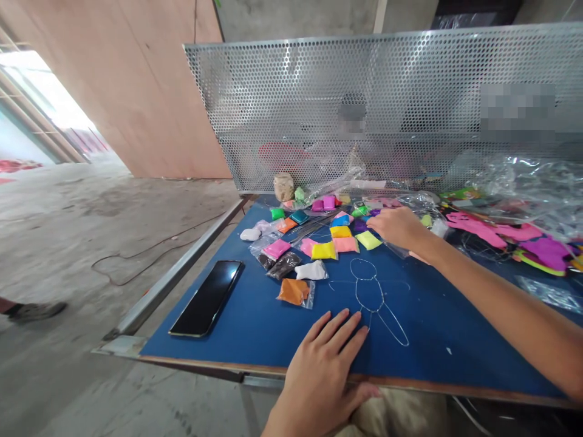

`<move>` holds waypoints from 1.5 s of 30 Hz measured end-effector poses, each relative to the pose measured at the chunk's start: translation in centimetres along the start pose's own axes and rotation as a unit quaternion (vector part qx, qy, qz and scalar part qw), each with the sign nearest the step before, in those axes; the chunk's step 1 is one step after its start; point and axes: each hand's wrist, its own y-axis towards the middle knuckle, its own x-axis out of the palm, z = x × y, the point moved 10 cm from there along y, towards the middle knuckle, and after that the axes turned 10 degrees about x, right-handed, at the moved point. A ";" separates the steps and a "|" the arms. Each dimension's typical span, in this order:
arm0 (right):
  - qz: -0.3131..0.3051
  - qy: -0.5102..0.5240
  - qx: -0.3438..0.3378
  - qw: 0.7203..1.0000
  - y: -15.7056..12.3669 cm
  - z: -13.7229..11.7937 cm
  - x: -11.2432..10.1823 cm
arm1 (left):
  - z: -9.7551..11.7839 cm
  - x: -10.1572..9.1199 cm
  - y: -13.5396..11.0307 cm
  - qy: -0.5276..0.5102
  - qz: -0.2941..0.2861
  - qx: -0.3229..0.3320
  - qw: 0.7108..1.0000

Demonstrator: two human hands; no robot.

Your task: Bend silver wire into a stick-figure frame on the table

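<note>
My left hand (325,358) lies flat at the table's front edge, fingers stretched out. Its fingertips touch or nearly touch the lower end of a bent wire figure (356,295), which has a round loop on top, an oval body and long loops below. Farther back, my right hand (394,226) is among small packets of coloured clay, its fingers curled together beside a purple packet (359,225). What they hold, if anything, is hidden. Close by are a pale yellow packet (368,240), a salmon packet (345,244) and a yellow packet (323,250).
A black phone (207,298) lies on the left of the blue table (255,340). An orange packet (295,292) and a white packet (312,270) are mid-table. Pink cut-outs (492,229) and clear plastic (532,182) pile up at right. A perforated metal panel (319,79) stands behind.
</note>
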 end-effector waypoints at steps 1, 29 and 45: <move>0.021 -0.026 0.005 0.999 -0.6 0.2 -0.5 | 0.0 0.0 0.1 -0.003 0.001 0.000 1.000; -0.040 0.330 0.139 0.933 -8.9 5.8 3.9 | -19.5 -11.6 -15.5 0.285 0.001 -0.529 0.799; 0.003 0.310 0.087 0.947 -8.7 2.2 0.8 | -14.8 -13.6 -11.5 0.361 0.125 -0.452 0.806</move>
